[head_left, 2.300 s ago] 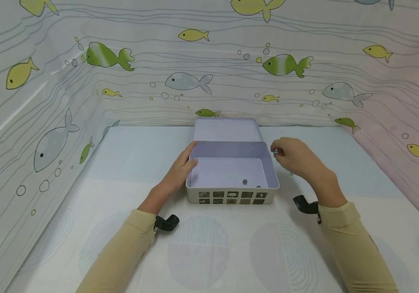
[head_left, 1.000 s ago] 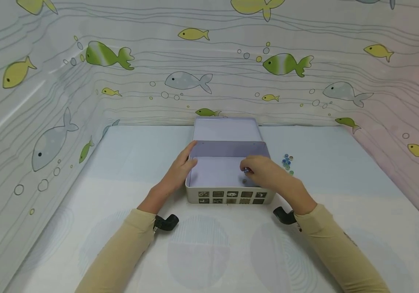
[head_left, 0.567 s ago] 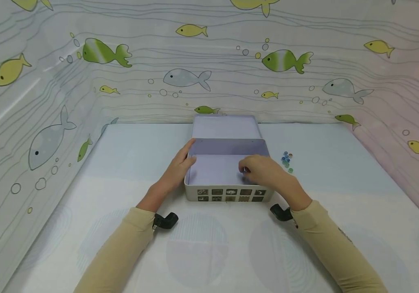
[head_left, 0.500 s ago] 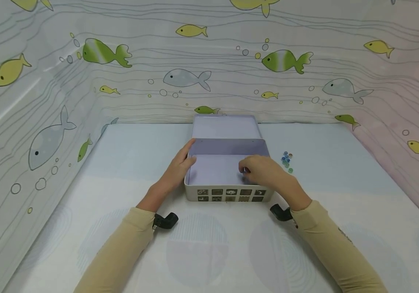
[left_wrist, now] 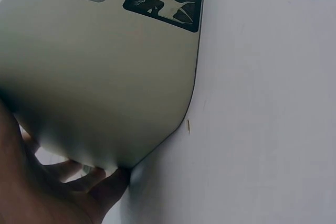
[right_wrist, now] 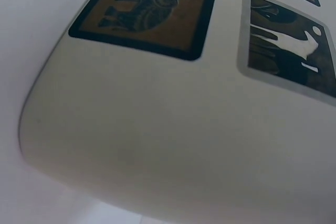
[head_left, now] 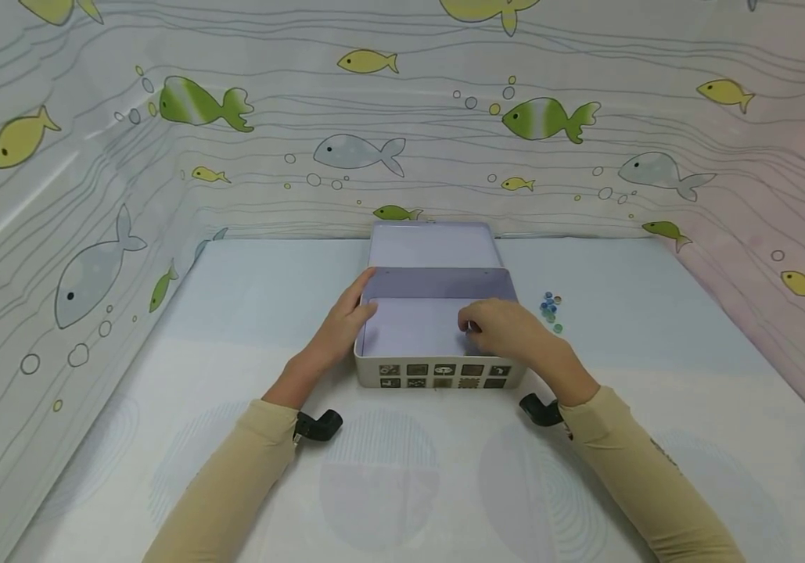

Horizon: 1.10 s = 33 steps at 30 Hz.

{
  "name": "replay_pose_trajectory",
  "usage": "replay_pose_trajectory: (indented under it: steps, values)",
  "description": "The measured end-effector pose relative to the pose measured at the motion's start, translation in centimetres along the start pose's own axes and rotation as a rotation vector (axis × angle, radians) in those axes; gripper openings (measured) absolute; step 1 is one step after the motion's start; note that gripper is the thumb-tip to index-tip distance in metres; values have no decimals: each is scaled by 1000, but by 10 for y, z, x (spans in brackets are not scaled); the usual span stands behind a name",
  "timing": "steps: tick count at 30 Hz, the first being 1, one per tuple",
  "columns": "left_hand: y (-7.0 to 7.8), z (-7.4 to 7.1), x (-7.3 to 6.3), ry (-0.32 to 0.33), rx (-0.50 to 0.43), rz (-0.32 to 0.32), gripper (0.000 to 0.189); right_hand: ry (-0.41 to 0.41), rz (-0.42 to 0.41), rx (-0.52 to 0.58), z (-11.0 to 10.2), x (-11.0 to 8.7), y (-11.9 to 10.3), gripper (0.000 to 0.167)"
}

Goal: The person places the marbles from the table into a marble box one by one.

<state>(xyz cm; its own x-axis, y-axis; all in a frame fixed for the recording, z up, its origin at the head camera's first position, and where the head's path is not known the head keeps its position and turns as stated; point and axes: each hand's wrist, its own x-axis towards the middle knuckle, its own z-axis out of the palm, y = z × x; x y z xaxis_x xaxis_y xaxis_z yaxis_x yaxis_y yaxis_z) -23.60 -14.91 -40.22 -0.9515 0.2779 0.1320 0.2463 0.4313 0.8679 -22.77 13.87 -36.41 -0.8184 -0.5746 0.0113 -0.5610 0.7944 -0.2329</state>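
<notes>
A shallow tin box (head_left: 437, 371) with picture squares on its front stands in mid-table, its hinged lid (head_left: 433, 244) laid back. My left hand (head_left: 335, 332) grips the left wall, thumb over the rim and fingers along the outside. In the left wrist view these fingers (left_wrist: 79, 182) curve against the rounded corner. My right hand (head_left: 504, 324) is down inside the box at the right, curled fingertips pinched together close over the floor, round a small glass bead mostly hidden by the hand. The right wrist view shows only the box's outer wall (right_wrist: 131, 129).
Several small blue, green and amber glass beads (head_left: 550, 306) lie loose on the table to the right of the box. A fish-print sheet (head_left: 430, 117) rises behind and at both sides. A pale cloth (head_left: 381, 485) covers the table.
My right hand has moved from right of the box to inside it, with a blue bead at its fingertips on the way, and has since held almost still. The left hand keeps its place.
</notes>
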Motion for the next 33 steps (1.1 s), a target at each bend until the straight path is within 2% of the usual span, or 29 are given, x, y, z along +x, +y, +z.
replay_pose_trajectory:
  steps: [10, 23, 33]
  values:
    - [0, 1, -4, 12, -16, -6, 62, 59, -27, 49, -3, 2, 3, 18]
    - [0, 0, -3, 2, -6, -3, 61, 126, -35, 119, -18, -6, 13, 18]
    - [0, -1, -2, -1, 3, -16, 62, 251, 17, 139, -38, -15, 25, 20]
